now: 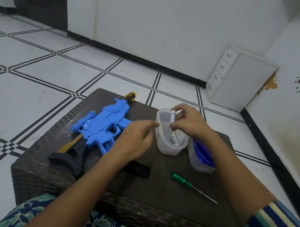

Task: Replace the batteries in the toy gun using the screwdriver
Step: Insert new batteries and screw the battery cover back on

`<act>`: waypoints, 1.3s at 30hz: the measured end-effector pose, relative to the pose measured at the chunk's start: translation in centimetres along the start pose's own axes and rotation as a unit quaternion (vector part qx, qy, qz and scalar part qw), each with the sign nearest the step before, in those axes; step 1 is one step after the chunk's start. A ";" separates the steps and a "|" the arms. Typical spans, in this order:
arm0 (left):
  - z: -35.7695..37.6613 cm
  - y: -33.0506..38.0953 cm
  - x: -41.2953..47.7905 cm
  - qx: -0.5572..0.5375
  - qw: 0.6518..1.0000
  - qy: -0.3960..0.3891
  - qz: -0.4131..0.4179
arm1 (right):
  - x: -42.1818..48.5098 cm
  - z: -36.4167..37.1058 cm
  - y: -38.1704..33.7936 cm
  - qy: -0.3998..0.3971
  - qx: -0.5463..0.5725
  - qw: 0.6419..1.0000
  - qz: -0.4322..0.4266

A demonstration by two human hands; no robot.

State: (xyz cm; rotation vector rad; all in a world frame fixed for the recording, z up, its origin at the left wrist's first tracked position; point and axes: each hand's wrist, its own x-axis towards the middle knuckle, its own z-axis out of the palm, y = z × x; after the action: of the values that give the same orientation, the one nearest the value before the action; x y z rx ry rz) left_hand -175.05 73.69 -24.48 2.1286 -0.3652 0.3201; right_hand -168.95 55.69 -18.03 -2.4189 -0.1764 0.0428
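A blue toy gun (pixel 102 123) with a black stock lies on the left of a dark woven table (pixel 151 196). Its black battery cover (pixel 139 169) lies loose near the middle. A green-handled screwdriver (pixel 189 184) rests to the right of the cover. My right hand (pixel 189 122) pinches a white battery (pixel 173 116) over a clear plastic container (pixel 167 145), and another white battery (pixel 175 138) stands inside it. My left hand (pixel 138 135) hovers beside the container's left wall, fingers loosely curled and holding nothing.
A second clear container (pixel 200 160) with a blue lid tucked in it stands right of the first. A white drawer unit (pixel 237 78) sits on the tiled floor by the far wall. My lap in patterned cloth is at the table's near edge.
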 end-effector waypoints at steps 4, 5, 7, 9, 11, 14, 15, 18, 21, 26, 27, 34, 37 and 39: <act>-1.3 1.1 -1.2 -0.191 0.978 0.043 -0.069 | -4.1 2.2 -2.2 -0.034 0.323 0.945 0.037; -1.6 1.5 -1.5 -0.245 0.963 0.053 -0.098 | -5.1 3.1 -2.6 -0.051 0.374 0.925 0.039; -2.6 1.5 -2.0 -0.308 0.938 0.063 -0.144 | -6.5 5.1 -3.3 -0.074 0.423 0.902 0.042; -3.6 0.7 -2.3 -0.309 0.935 0.054 -0.165 | -7.3 7.1 -3.6 -0.085 0.438 0.894 0.045; -4.3 -0.3 -2.5 -0.282 0.943 0.045 -0.173 | -7.9 8.6 -3.8 -0.097 0.436 0.893 0.046; -4.7 -1.4 -3.0 -0.281 0.940 0.035 -0.188 | -8.1 9.5 -4.2 -0.122 0.465 0.876 0.035; -4.7 -1.7 -3.2 -0.292 0.935 0.033 -0.198 | -8.1 9.7 -4.2 -0.122 0.479 0.869 0.038; -5.1 -2.1 -3.5 -0.301 0.930 0.033 -0.211 | -7.9 10.1 -3.8 -0.097 0.455 0.884 0.036; -5.3 -2.6 -3.9 -0.272 0.938 0.053 -0.207 | -7.8 10.6 -3.3 -0.063 0.404 0.912 0.022; -5.9 -3.6 -4.7 -0.062 0.981 0.069 -0.173 | -8.0 10.7 -3.2 -0.038 0.398 0.915 0.053; -6.2 -3.7 -4.7 -0.013 0.984 0.068 -0.166 | -8.1 10.8 -3.2 -0.038 0.379 0.923 0.052; -7.6 -5.8 -3.9 0.192 0.974 0.036 -0.119 | -7.8 11.5 -3.3 -0.011 0.170 0.985 -0.007; -7.2 -5.9 -3.7 0.202 0.972 0.022 -0.116 | -8.0 11.7 -3.7 0.004 0.141 0.990 -0.026; -7.0 -5.9 -3.5 0.199 0.973 0.015 -0.120 | -8.0 11.8 -4.0 0.010 0.139 0.990 -0.024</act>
State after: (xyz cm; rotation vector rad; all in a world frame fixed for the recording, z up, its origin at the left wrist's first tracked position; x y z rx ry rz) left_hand -176.68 83.22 -26.46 2.5262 -0.0212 0.3026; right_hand -178.24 65.25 -24.48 -2.1357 -0.2058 0.0206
